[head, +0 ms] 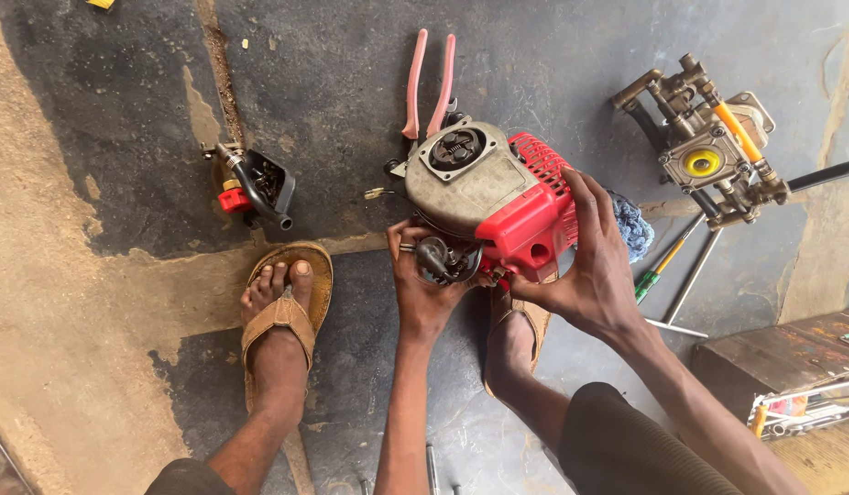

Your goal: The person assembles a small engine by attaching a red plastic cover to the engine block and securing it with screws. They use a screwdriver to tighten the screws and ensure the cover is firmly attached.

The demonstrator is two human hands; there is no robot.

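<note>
The small engine, with its grey metal face and red plastic cover, sat just above the middle of the view, held off the concrete floor by both hands. The left hand came up from six o'clock and gripped the engine's lower left corner, fingers curled close around a dark metal fitting there. The right hand reached in from five o'clock, spread wide over the red cover, its fingers laid along the cover's right side and its thumb pressed under the lower edge.

At twelve o'clock from the engine lay pliers with pink handles, their jaws hidden behind the engine's top. At nine o'clock, well apart, lay a small black and red part with a bent pipe. At two o'clock stood a brass-coloured pump with a yellow round cap. A blue rag showed just beside the right hand at three o'clock, and a screwdriver with a green and yellow handle lay beyond it. A sandalled foot rested at eight o'clock. A rusty metal box sat at four o'clock.
</note>
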